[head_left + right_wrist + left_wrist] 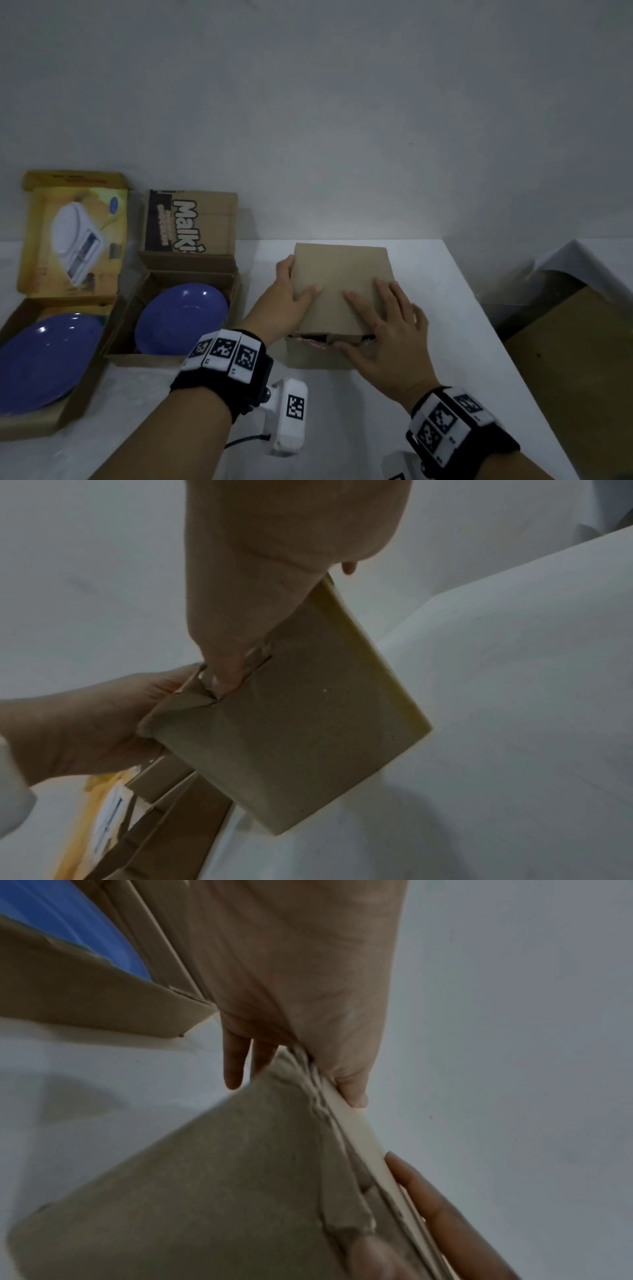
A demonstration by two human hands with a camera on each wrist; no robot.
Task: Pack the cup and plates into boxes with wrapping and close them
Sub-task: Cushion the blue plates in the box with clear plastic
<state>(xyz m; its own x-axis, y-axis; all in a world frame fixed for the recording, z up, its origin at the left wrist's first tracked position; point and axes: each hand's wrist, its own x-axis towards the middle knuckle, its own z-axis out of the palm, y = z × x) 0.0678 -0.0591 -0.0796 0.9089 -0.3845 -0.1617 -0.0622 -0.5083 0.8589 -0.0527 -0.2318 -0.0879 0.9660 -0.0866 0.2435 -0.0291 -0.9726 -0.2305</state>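
Note:
A small plain brown box stands in the middle of the white table with its lid folded down. My left hand grips its left side, thumb on the lid and fingers down the wall. My right hand lies flat on the lid, its thumb pushing into the front flap gap. A bit of pink shows through that gap; the contents are hidden. Two blue plates lie bare in open boxes at the left: one plate in a "Malki" box, a larger plate in a yellow box.
The table's right edge runs diagonally close to the small box. Beyond it lie a brown board and a white sheet. A grey wall rises behind the table. The Malki box stands a hand's width left of the small box.

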